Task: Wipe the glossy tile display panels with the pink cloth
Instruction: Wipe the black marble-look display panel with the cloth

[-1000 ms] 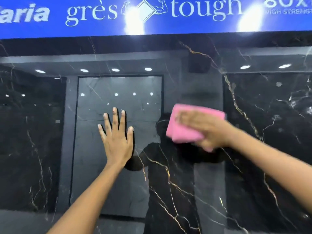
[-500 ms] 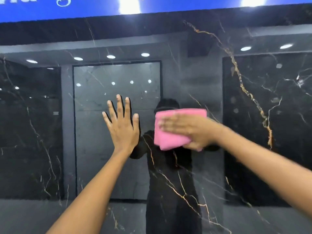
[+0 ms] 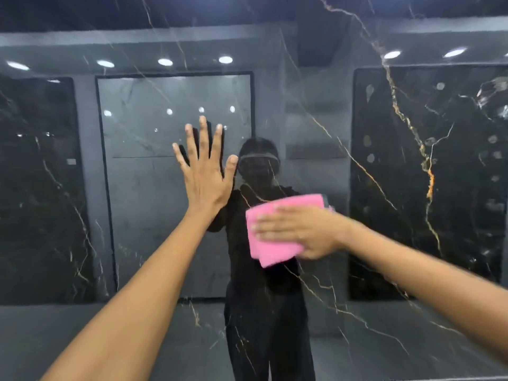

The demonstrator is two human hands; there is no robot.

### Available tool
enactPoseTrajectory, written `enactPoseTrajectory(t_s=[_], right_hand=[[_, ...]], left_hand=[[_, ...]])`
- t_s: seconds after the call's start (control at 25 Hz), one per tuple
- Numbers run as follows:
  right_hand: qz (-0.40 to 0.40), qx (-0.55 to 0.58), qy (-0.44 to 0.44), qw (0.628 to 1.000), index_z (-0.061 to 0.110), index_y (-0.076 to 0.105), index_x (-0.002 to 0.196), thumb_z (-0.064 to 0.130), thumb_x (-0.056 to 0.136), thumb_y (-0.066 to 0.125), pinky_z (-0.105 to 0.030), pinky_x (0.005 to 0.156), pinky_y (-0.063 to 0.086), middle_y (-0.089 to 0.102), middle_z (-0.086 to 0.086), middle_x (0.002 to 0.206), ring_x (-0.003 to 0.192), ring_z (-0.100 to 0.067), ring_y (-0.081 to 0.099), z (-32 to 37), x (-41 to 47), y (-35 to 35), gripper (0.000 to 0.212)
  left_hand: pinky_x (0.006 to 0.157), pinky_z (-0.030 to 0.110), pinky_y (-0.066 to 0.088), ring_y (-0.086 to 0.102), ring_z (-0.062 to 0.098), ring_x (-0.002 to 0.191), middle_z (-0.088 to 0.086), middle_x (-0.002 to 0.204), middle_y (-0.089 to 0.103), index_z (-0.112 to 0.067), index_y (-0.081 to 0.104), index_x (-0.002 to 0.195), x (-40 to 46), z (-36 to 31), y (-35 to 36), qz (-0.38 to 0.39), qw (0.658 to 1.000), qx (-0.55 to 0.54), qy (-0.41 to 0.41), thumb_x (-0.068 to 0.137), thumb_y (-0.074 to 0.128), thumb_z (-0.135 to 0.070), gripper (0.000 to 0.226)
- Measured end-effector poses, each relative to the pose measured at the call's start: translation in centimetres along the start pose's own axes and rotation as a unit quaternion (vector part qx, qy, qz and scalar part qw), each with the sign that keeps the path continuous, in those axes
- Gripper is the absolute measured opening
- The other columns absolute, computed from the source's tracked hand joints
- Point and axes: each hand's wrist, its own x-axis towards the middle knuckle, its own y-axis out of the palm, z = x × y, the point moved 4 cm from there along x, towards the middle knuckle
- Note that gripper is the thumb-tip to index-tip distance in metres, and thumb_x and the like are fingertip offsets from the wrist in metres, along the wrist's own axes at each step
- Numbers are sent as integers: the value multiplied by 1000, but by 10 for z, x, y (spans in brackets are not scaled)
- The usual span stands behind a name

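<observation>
Glossy black marble-look tile panel (image 3: 316, 149) fills my view, gold and white veins running from 12 toward 4 o'clock. It mirrors a grey showroom: ceiling spotlights (image 3: 165, 61), framed dark slabs, my dark silhouette at centre. My left hand (image 3: 204, 174) lies flat on the panel at about 10 o'clock of centre, fingers straight and spread. My right hand (image 3: 299, 232), fingers extended, presses the pink cloth (image 3: 270, 253) against the panel at 4 o'clock of the left. Cloth folded, bright pink, edges slightly blurred.
</observation>
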Motion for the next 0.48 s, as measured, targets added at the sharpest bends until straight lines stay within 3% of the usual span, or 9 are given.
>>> enactPoseTrajectory(t_s=[0.08,0.16,0.24,0.28,0.32,0.4,0.48], right_hand=[[-75,-23,153,985,8,43,142,26,78,44,-41,116,22,47,-15,145,138,-27,34,-79,-12,-23,67],[-192,-55,359,912,5,44,141,23,77,49,-36,118,20,47,-19,143,136,-33,36,-149,-47,-54,67],[-229,-10,462,857,3,48,139,21,76,52,-41,117,25,45,-17,145,136,-36,39,-148,-68,-46,66],[-212,15,483,850,3,50,137,22,76,52,-47,113,32,49,-17,142,132,-36,44,-120,-68,-32,64],[-187,29,452,872,4,49,135,23,78,49,-49,107,38,52,-16,137,127,-36,49,-77,-60,-14,60],[-131,10,208,969,7,42,139,25,84,45,-48,109,34,47,-13,142,133,-32,44,21,-44,17,59],[-30,8,43,999,11,32,147,26,80,50,-43,117,23,37,-8,153,143,-24,31,45,-50,26,71]], left_hand=[[117,46,-15,-2,33,150,7,164,6,-23,18,156,-25,1,-1,5,1000,-21,-19,101,22,-52,62],[119,54,-6,-4,35,150,5,165,1,-23,13,157,-67,8,4,7,995,-10,-103,102,23,-48,61],[119,59,4,-3,38,150,4,164,-1,-21,8,156,-97,15,13,22,992,24,-121,102,22,-46,62],[119,59,5,-2,39,150,4,164,-2,-20,7,156,-101,18,16,29,993,31,-108,102,23,-45,62],[119,58,5,-2,39,150,4,164,-1,-20,8,156,-100,20,17,33,994,32,-100,102,25,-44,62],[119,57,4,-2,39,150,6,164,0,-19,10,157,-96,21,16,28,994,35,-99,101,27,-43,62],[118,56,3,-2,39,149,6,164,1,-19,10,157,-98,20,17,23,995,31,-96,101,27,-42,62]])
